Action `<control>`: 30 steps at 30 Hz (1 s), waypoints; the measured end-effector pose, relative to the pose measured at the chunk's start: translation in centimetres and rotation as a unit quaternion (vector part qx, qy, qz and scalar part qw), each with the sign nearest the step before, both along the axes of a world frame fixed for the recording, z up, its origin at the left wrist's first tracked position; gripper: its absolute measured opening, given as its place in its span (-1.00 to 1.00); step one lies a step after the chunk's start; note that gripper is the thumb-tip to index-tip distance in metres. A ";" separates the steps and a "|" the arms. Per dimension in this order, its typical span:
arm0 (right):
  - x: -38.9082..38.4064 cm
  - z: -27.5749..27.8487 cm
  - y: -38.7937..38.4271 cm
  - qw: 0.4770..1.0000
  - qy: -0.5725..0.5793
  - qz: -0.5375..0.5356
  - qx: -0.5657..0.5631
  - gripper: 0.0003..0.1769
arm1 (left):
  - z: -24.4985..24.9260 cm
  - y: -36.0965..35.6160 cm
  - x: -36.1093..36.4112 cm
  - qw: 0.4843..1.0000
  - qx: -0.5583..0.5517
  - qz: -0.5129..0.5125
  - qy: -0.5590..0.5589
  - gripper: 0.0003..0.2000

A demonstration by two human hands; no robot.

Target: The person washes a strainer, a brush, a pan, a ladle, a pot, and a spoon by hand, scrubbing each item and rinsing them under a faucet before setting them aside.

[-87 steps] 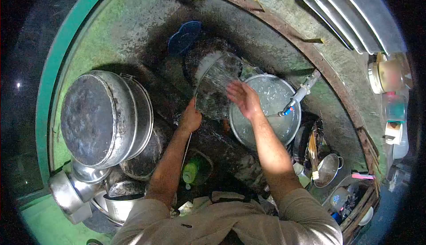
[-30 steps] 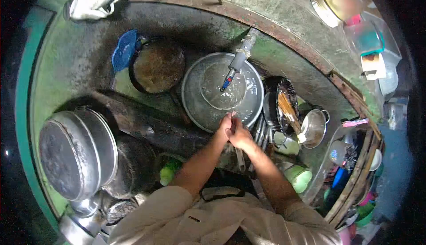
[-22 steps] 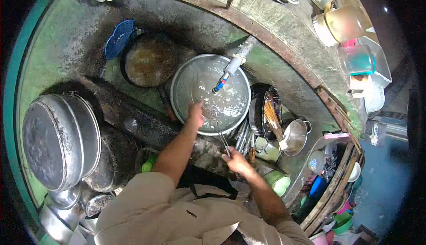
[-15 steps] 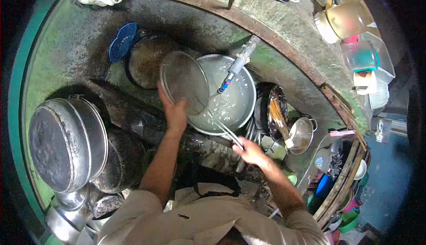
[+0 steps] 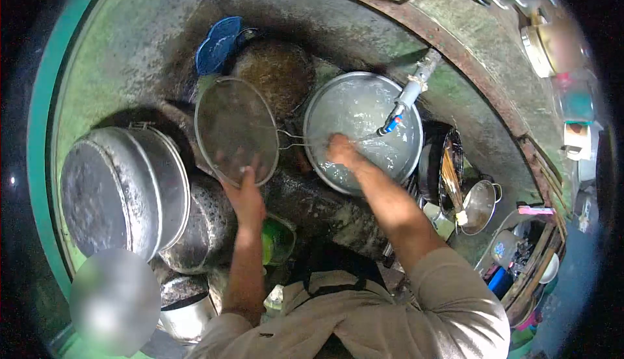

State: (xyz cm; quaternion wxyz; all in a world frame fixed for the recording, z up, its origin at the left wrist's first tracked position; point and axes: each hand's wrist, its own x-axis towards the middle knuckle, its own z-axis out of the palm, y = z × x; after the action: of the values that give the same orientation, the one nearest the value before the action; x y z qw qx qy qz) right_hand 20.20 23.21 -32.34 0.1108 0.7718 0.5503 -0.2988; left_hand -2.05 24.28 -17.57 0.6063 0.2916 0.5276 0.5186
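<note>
A round, flat mesh strainer (image 5: 237, 125) with a long wire handle is held up left of a wide metal basin (image 5: 311, 157) of water. My left hand (image 5: 247, 193) grips the strainer's near rim, its fingers showing dimly through the mesh and its thumb on the front side. Over the basin, my right hand (image 5: 341, 151) is closed around the strainer's handle. A grey pipe tap with a blue-and-red valve (image 5: 392, 125) reaches over the water from the wall, close to my right hand.
Large metal pots (image 5: 123, 193) crowd the left side. Behind the strainer are a blue plastic basket (image 5: 219, 45) and a dark round pan (image 5: 276, 73). Right of the basin lie a black wok (image 5: 432, 164), a stick brush (image 5: 450, 177) and a small metal colander (image 5: 480, 209). A green container (image 5: 278, 239) stands near my body.
The strainer has moved left, away from the basin, and my right hand has swung left over the water with the handle. The camera view has shifted as well.
</note>
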 end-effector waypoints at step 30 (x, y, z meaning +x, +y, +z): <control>3.2 20.8 -26.0 0.951 -0.170 -0.198 0.166 -0.64 | -4.3 3.8 22.3 0.718 0.264 -0.461 0.450 -0.41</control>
State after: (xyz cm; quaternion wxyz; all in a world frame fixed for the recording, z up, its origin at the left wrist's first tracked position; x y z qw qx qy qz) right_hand 23.41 -2.75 -11.55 0.0115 0.9121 0.4011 -0.0838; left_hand 20.29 28.11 -21.87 0.3602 0.8457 0.3806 0.1010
